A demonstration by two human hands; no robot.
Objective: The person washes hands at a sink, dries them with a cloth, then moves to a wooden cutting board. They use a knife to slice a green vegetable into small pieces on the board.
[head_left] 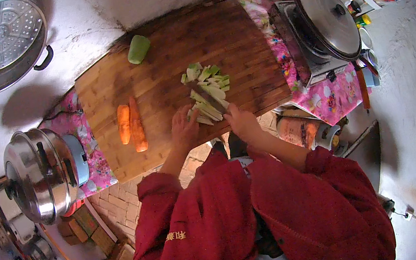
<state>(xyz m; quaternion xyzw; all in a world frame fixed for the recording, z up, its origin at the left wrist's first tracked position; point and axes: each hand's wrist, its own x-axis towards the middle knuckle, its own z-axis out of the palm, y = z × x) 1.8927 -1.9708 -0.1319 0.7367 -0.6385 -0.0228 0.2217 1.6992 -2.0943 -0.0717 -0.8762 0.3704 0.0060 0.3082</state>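
A large wooden cutting board (163,55) lies in front of me. Near its front edge my right hand (243,124) is closed on a kitchen knife (210,97), its blade pointing away and to the left among cut pale-green vegetable pieces. Its handle is hidden by my fingers. My left hand (184,128) has its curled fingers against the pale-green vegetable strips (207,110) left of the blade. Beyond the blade is a loose heap of chopped vegetable pieces (210,78). Two peeled carrots (137,127) lie left of my left hand. A larger green vegetable chunk (138,49) sits near the far edge.
On the right, a lidded pan (329,18) stands on a stove (313,70). A steel steamer pot (40,173) is at the left, beside the board. Floral cloth (331,99) shows around the board. A shelf rack (24,241) with dishes stands lower left; a pan with a perforated steamer plate (5,34) hangs upper left.
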